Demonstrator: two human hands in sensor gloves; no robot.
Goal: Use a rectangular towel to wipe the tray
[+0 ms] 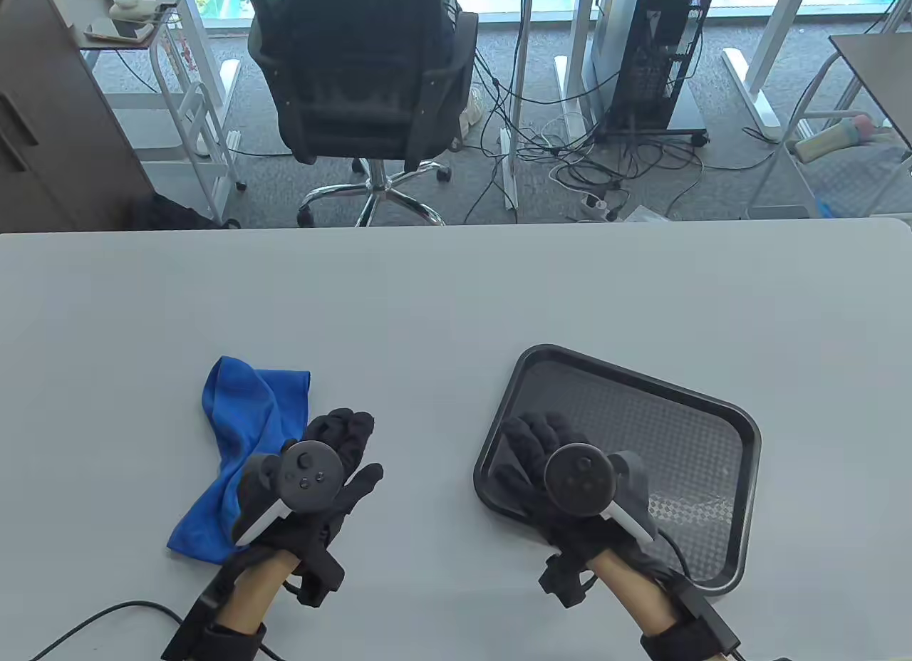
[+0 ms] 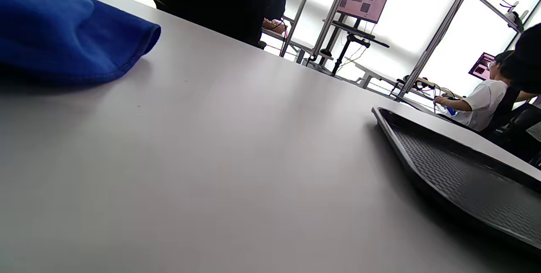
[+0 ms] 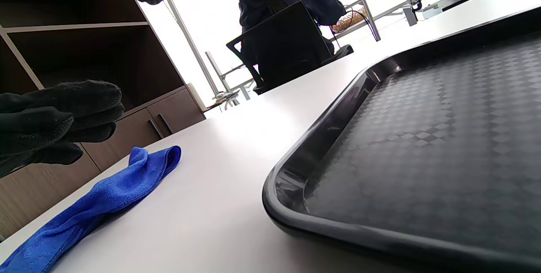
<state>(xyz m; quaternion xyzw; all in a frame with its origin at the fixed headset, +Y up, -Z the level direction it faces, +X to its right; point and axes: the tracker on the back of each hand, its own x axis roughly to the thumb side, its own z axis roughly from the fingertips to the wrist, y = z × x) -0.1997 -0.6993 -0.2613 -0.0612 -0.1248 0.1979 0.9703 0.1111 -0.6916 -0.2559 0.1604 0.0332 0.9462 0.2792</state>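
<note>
Left of the tray, well apart from it on the pale table, lies the blue towel, rumpled into a loose diagonal strip with a fold raised at its far end. It looks like soft microfibre: light, limp, likely to drape and bunch rather than keep a shape, and unlikely to slip from a gloved grip. A good place to take it seems to be the thick gathered middle, or the raised far fold, where enough cloth can be bunched into a pad for wiping; a single corner would probably leave most of it trailing.

Partly over the towel's near half hovers the left hand, fingers spread and loosely extended toward the tray side, palm down. It does not appear to hold the cloth, though whether the palm's edge touches it cannot be told from above; the left wrist view shows the towel's hem off to one side and bare table below.

Over the tray's near-left corner sits the right hand, fingers stretched out flat above the textured floor, holding nothing; whether it presses on the tray or floats just above is unclear. Stiff black plastic with a raised rim, the tray would likely slide on the smooth table unless steadied.

Beyond the table's far edge stands an office chair.
</note>
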